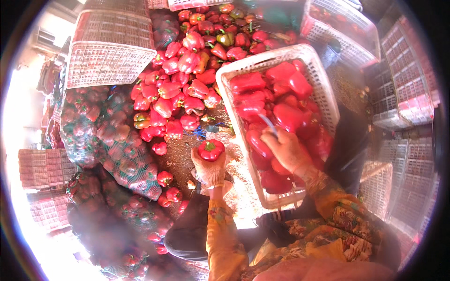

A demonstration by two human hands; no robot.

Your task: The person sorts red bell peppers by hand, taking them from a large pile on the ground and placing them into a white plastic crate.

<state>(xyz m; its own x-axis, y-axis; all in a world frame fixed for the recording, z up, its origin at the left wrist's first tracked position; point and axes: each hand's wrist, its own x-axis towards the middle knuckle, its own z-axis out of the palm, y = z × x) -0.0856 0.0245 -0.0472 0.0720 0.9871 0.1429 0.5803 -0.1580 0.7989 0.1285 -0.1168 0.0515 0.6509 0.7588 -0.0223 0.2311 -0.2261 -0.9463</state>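
My left hand [209,171], in a pale glove, is closed around a red bell pepper [211,150] with its green stem end turned up. It is held over the littered floor, left of a white plastic crate [323,70]. My right hand [289,153] is over that crate, its fingers closed on a small knife [268,122] with a thin, pale, slightly curved blade; the handle is hidden in the fist. Beneath it, red bell peppers [289,117] fill much of the crate. The crate stands tilted in view beside my right leg.
A large heap of loose peppers [187,70], mostly red with some green, spreads ahead. Green mesh sacks of peppers [126,154] line the left side. An upturned crate [105,63] rests on them. More crates stand stacked at the right [405,70] and far left [47,168].
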